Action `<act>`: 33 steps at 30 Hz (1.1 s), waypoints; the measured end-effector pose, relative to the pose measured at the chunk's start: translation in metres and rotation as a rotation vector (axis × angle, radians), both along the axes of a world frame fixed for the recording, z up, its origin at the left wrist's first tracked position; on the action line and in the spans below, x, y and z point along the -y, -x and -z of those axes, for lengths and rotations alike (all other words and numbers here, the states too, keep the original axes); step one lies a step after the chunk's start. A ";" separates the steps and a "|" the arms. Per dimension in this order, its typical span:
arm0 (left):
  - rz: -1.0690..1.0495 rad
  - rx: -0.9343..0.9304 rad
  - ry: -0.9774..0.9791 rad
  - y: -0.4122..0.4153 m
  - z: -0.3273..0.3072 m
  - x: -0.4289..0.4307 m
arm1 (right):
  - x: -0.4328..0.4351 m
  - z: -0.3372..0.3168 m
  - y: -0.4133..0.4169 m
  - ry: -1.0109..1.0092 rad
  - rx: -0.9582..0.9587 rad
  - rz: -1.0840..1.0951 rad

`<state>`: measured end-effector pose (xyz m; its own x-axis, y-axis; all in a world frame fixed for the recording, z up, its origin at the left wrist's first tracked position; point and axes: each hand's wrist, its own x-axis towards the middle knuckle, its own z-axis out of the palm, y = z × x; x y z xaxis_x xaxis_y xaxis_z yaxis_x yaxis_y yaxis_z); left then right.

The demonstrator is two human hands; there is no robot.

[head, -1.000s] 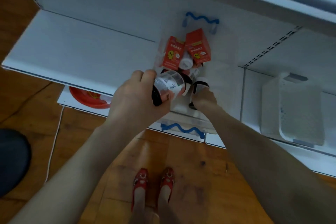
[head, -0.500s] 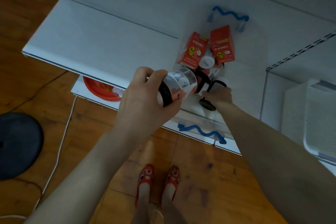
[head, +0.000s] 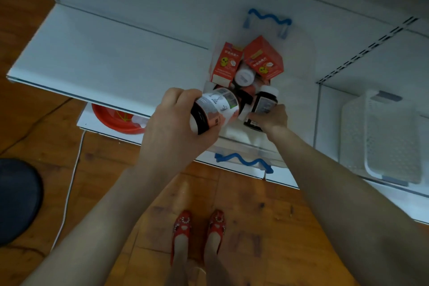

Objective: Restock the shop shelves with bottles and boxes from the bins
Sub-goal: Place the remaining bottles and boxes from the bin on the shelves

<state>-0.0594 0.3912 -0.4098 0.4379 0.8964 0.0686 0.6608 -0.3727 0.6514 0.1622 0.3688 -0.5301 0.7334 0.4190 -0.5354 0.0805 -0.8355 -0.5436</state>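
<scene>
Bottles [head: 214, 111] — white shelf [head: 104, 58], wooden floor [head: 255, 204]

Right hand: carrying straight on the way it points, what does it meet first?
Probably the white-capped bottle in the clear bin, just beyond the dark bottle the right hand grips; depth unclear.

orange-red boxes [head: 263, 59], blue wavy bin handles [head: 242, 161], white shelf [head: 104, 53], red shoes [head: 183, 232]

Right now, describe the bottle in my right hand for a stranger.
On the white shelf sits a clear bin with blue handles. Over its near side the right hand holds a slim bottle. Unlike the fat silver-labelled bottle alongside, it is dark with a white cap.
</scene>
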 end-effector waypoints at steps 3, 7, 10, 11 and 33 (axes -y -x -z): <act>-0.032 0.030 0.061 0.000 -0.007 0.000 | 0.001 -0.024 0.006 -0.128 0.020 -0.013; -0.012 0.038 -0.004 0.004 -0.019 0.004 | 0.008 -0.060 0.019 -0.305 -0.014 -0.079; 0.013 0.067 -0.031 0.012 -0.029 0.008 | 0.021 -0.086 0.031 -0.359 -0.032 -0.141; 0.021 0.065 -0.040 0.016 -0.033 0.010 | 0.027 -0.094 0.034 -0.361 -0.025 -0.168; -0.382 0.268 0.149 0.096 -0.201 0.024 | 0.094 -0.297 0.110 -0.728 -1.074 -0.299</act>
